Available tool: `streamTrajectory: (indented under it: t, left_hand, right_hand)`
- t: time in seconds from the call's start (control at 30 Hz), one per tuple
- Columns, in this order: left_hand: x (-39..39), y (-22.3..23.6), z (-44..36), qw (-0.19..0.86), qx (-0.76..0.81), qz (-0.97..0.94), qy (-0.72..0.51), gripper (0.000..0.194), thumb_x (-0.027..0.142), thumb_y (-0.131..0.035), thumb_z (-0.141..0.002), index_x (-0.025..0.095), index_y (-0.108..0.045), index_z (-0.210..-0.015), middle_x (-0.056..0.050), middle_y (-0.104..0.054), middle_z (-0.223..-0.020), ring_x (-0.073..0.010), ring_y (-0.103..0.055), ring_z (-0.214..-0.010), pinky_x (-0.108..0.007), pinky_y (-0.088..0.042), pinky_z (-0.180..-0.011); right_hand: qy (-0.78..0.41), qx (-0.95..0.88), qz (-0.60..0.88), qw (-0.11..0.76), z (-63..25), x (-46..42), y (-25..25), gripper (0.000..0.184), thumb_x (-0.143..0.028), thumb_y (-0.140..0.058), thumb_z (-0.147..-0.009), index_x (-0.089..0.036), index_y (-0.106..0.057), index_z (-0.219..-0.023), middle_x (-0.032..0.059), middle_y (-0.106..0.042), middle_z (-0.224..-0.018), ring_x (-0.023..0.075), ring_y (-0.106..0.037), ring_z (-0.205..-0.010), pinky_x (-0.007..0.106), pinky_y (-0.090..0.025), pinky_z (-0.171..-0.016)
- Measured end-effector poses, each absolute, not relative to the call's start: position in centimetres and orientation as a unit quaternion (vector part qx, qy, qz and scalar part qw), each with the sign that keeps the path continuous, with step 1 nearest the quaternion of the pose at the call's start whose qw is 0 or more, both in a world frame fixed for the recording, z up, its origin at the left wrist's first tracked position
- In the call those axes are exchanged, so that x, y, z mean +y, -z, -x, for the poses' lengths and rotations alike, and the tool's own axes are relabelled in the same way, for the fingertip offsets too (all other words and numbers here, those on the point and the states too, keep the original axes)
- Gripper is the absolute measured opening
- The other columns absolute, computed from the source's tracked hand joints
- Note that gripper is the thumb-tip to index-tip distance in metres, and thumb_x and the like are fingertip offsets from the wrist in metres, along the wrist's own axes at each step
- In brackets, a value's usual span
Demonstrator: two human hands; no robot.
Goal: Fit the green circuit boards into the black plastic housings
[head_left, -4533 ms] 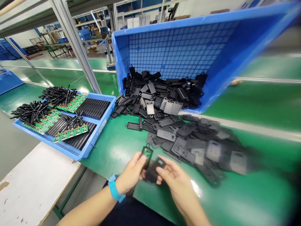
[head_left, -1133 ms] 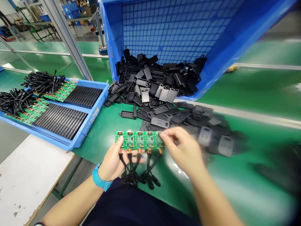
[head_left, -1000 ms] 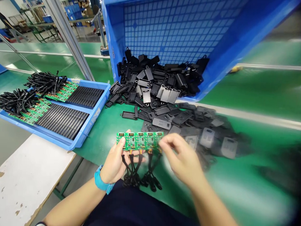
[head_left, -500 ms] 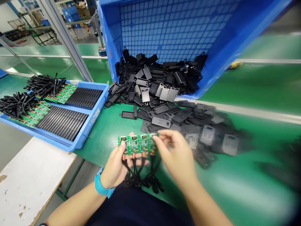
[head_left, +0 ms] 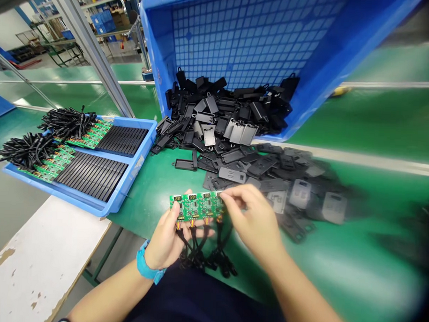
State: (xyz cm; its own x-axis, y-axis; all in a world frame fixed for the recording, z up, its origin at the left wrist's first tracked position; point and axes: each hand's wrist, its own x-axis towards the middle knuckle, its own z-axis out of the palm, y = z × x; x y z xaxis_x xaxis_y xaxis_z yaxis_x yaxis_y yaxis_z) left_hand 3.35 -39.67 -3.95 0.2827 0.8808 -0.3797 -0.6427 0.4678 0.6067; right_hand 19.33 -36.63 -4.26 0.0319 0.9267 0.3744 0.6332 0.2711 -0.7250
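Note:
My left hand point(head_left: 168, 234) grips the left part of a green strip of joined circuit boards point(head_left: 195, 205) held above the green table edge. Black cables with plugs point(head_left: 206, 252) hang from the strip's lower edge. My right hand point(head_left: 256, 219) pinches the strip's right end, fingers closed on it. A blue band sits on my left wrist point(head_left: 145, 269). Just beyond the hands lies a spill of black plastic housings point(head_left: 256, 169).
A large blue crate point(head_left: 330, 57) lies tipped on its side, housings pouring from it. At the left a shallow blue tray point(head_left: 129, 174) holds black slotted racks, green boards and cable bundles. A slanted metal post point(head_left: 91, 53) rises behind it. White bench point(head_left: 42, 263) at lower left.
Earlier I held a single small board and a black housing. The long board strip is in both hands now. My right hand has shifted left along it, covering its right end.

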Motion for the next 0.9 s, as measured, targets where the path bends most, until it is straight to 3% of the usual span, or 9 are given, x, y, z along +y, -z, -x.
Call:
streamTrajectory:
  t: [0.3,0.5,0.63,0.77,0.9]
  left_hand:
    - [-39.7,4.3,-3.5,0.766,0.342,-0.182,-0.513,0.054,0.037,-0.035,-0.088,0.018,-0.019,-0.137,-0.015,-0.061,-0.108,-0.0286,-0.060,-0.093,-0.052,-0.044,-0.081]
    - [-39.8,3.8,-3.7,0.758,0.355,-0.182,-0.516,0.058,0.038,-0.037,-0.088,0.025,-0.012,-0.138,-0.012,-0.062,-0.106,-0.0272,-0.060,-0.095,-0.050,-0.045,-0.082]
    - [-40.0,3.7,-3.7,0.758,0.355,-0.182,-0.517,0.056,0.037,-0.037,-0.087,0.025,-0.016,-0.137,-0.012,-0.061,-0.108,-0.0263,-0.060,-0.093,-0.048,-0.045,-0.082]
    - [-40.1,3.7,-3.6,0.758,0.349,-0.182,-0.520,0.051,0.035,-0.035,-0.089,0.023,-0.021,-0.136,-0.011,-0.062,-0.104,-0.0252,-0.062,-0.090,-0.048,-0.046,-0.080]
    - [-40.2,3.8,-3.5,0.752,0.357,-0.188,-0.521,0.054,0.035,-0.036,-0.088,0.025,-0.015,-0.138,-0.010,-0.063,-0.104,-0.0227,-0.063,-0.085,-0.047,-0.046,-0.080]
  right_hand:
    - [-0.174,-0.729,0.567,0.341,-19.5,-36.2,4.6,0.012,-0.017,-0.045,-0.083,-0.019,-0.048,-0.071,0.0028,-0.049,-0.074,0.0168,-0.049,-0.069,0.029,-0.040,-0.061]
    - [-0.128,-0.691,0.559,0.440,-19.2,-37.2,5.4,0.005,-0.016,-0.049,-0.083,-0.019,-0.053,-0.082,0.0034,-0.052,-0.077,0.0164,-0.050,-0.070,0.030,-0.043,-0.062]
    - [-0.082,-0.685,0.548,0.473,-19.0,-37.2,5.3,0.014,-0.015,-0.055,-0.080,-0.021,-0.059,-0.092,0.0027,-0.056,-0.079,0.0161,-0.053,-0.071,0.031,-0.045,-0.065]
    - [-0.058,-0.680,0.532,0.501,-18.5,-37.2,5.2,0.014,-0.011,-0.056,-0.078,-0.021,-0.061,-0.087,0.0022,-0.057,-0.078,0.0157,-0.054,-0.072,0.031,-0.046,-0.064]
    - [-0.097,-0.686,0.532,0.487,-18.7,-36.8,5.1,0.008,-0.012,-0.055,-0.079,-0.019,-0.058,-0.081,0.0026,-0.055,-0.077,0.0154,-0.052,-0.072,0.029,-0.045,-0.062]
